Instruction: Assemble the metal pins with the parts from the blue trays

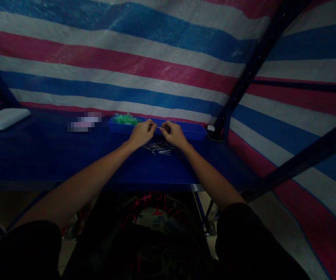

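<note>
Between my two hands, just above the blue table, is a thin metal pin-like piece point(160, 127). My left hand point(142, 133) pinches one end of it, and my right hand point(173, 134) is closed at the other end. Below them lies a loose pile of thin silvery metal pieces point(158, 147), too small and dim to name exactly. Behind the hands stands a long blue tray point(192, 130) with compartments. Its left part holds green pieces in clear plastic point(125, 119).
The blue table point(53, 155) runs across, with its front edge near my body. A white box-like object point(4, 118) lies at far left, and a blurred pink-and-white item point(85, 122) nearer the tray. A small white object point(211, 128) sits beside the dark right post point(243, 77). Striped sheeting hangs behind.
</note>
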Demonstrator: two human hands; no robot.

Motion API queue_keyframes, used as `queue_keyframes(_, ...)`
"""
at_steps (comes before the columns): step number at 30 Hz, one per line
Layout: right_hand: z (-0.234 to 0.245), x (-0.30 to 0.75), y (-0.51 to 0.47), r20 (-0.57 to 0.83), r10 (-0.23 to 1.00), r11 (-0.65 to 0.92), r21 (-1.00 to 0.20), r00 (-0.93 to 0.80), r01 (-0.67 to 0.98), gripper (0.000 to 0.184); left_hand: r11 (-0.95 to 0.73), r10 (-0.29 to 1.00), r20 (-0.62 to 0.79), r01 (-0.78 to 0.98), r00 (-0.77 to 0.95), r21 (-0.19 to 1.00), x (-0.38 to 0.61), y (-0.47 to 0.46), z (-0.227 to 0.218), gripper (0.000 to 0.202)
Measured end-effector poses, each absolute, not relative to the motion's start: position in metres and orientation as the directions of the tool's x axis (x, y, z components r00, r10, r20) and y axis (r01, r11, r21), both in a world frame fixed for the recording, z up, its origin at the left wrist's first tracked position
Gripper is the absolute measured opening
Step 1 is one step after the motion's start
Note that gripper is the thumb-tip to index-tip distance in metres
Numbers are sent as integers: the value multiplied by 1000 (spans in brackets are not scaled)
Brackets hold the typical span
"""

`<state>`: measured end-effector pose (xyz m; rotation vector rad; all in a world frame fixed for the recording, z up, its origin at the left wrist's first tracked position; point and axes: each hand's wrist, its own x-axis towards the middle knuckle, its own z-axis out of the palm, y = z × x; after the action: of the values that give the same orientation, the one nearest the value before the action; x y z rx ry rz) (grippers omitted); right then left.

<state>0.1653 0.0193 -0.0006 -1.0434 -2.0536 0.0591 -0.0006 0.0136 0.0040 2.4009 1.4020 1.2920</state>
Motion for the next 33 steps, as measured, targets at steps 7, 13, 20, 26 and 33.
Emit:
queue_keyframes(7,3,164,15,649,697,649,-389,-306,654,19,-642,715,654,604,249,472,0,13,3,18)
queue_keyframes(13,3,165,13,620,724,636,-427,-304,643,17,-633,734,620,608,277,479,-2,13,3,14)
queue_keyframes(20,0,168,16,578,761,606,-472,-295,641,16,-593,778,566,618,273,517,-3,16,0,19)
queue_keyframes(26,0,167,16,578,769,604,-519,-272,605,11,-568,795,542,647,272,509,-3,14,3,28)
queue_keyframes(33,-2,169,17,555,768,617,-511,-319,598,4,-563,814,499,617,297,550,-3,16,-1,27)
